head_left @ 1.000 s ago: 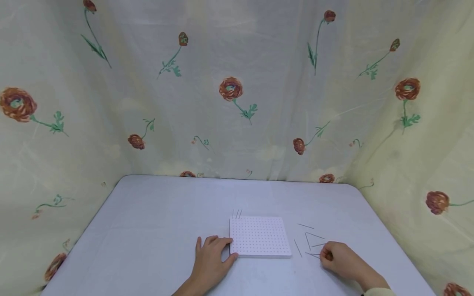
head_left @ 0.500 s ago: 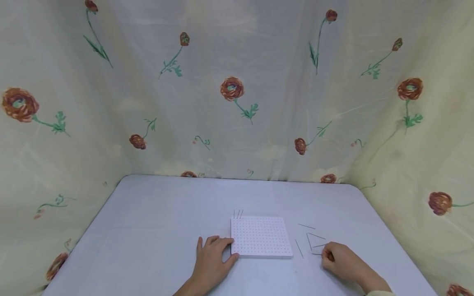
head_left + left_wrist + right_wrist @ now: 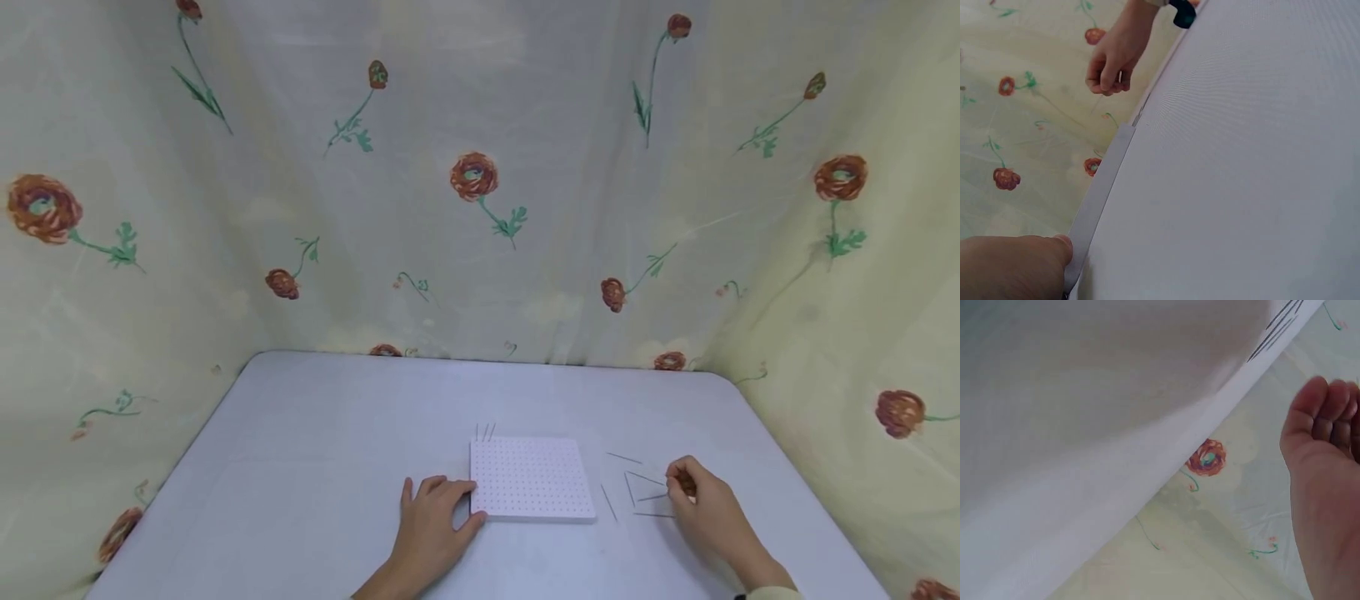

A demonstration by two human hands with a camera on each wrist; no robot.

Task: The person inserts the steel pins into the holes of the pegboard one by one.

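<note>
A white pegboard (image 3: 532, 482) with rows of small holes lies on the white table. Three thin dark pins (image 3: 485, 432) stand in its far left corner. My left hand (image 3: 429, 527) steadies the board's near left corner, index finger on the left edge and thumb at the corner. The left wrist view shows the thumb (image 3: 1063, 249) against the board's edge. To the right, my right hand (image 3: 697, 500) has curled fingers, thumb and index tips together in a pinch; a pin between them is largely hidden. It is above several loose pins (image 3: 645, 477).
One loose pin (image 3: 609, 503) lies just right of the board and another pin (image 3: 624, 457) farther back. The table (image 3: 360, 408) is bounded behind and at the sides by a flower-patterned curtain (image 3: 420, 208).
My right hand has moved up and away from the near loose pins. One of two crossing pins beside it no longer shows on the table. The left hand stays at the board.
</note>
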